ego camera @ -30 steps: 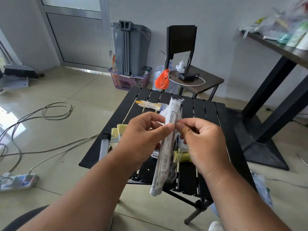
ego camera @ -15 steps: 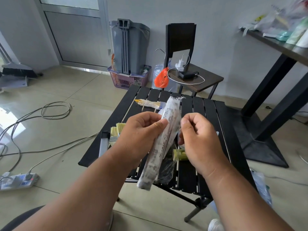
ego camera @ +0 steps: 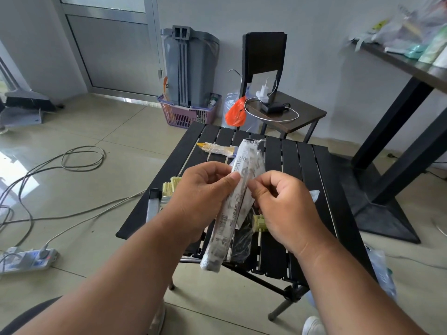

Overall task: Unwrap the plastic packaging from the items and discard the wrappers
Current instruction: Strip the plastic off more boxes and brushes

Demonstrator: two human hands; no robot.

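**Wrapper Separation: Hand and Package Alignment**

On the floor at far left, a power strip [ego camera: 29, 261] and loose cables are lying well apart from the work area. The black slatted table [ego camera: 312, 180] is standing below both hands.

The left hand [ego camera: 200, 201] is gripping the wrapped item [ego camera: 232, 209] at mid-length, fingers curled round it and the thumb pressing against its printed plastic. The item is hanging in the air above the table, its long axis running from lower left, nearest the person, up and away to the right.

The right hand [ego camera: 283, 206] is sitting just beside the item on its right flank, thumb and forefinger pinching a loose edge of the plastic wrapper [ego camera: 251, 170]. Both hands are level at the same section of the item, so the peel is judged to run sideways, across the long axis and away from the left hand.

A second wrapped item [ego camera: 217, 149] is lying on the table's far side.
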